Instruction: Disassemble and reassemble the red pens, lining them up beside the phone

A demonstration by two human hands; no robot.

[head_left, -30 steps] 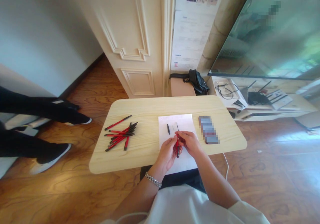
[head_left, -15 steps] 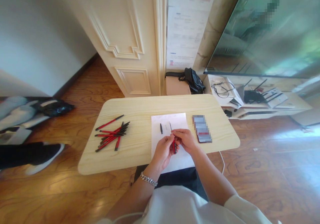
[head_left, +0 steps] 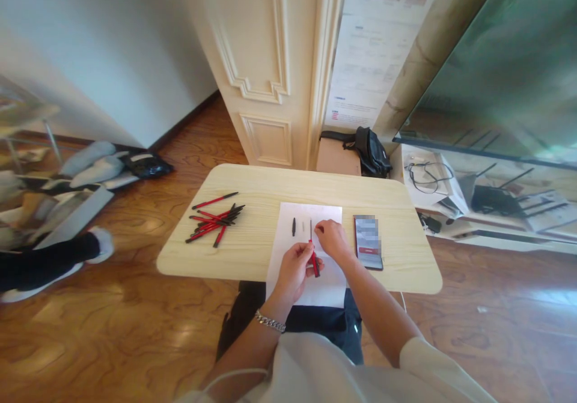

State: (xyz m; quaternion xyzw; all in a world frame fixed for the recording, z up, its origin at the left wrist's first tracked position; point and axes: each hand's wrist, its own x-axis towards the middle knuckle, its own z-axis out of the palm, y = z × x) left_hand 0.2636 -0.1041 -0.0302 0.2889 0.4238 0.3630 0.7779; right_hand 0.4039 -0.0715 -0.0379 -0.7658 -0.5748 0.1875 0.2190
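My left hand (head_left: 296,269) is closed around the red barrel of a pen (head_left: 314,260), which points up and slightly left over a white sheet of paper (head_left: 279,283). Just right of it, my right hand (head_left: 332,238) has come away from the pen, its fingers curled together above the paper; anything between the fingertips is too small to make out. On the sheet lie a black pen tip piece (head_left: 294,227), a faint small spring-like piece (head_left: 303,226) and a thin dark refill (head_left: 311,230), whose lower end is near the pen barrel.
A pile of red and black pens (head_left: 220,218) lies on the left of the wooden table (head_left: 270,184). A phone (head_left: 368,242) rests right of the paper. Beyond the table are a black bag (head_left: 372,151) and a low cabinet. Another person's leg (head_left: 49,265) shows at left.
My right hand has moved off the pen, a little up and right. My left hand still holds the barrel. The whole view has shifted, with the leg at left now in another pose.
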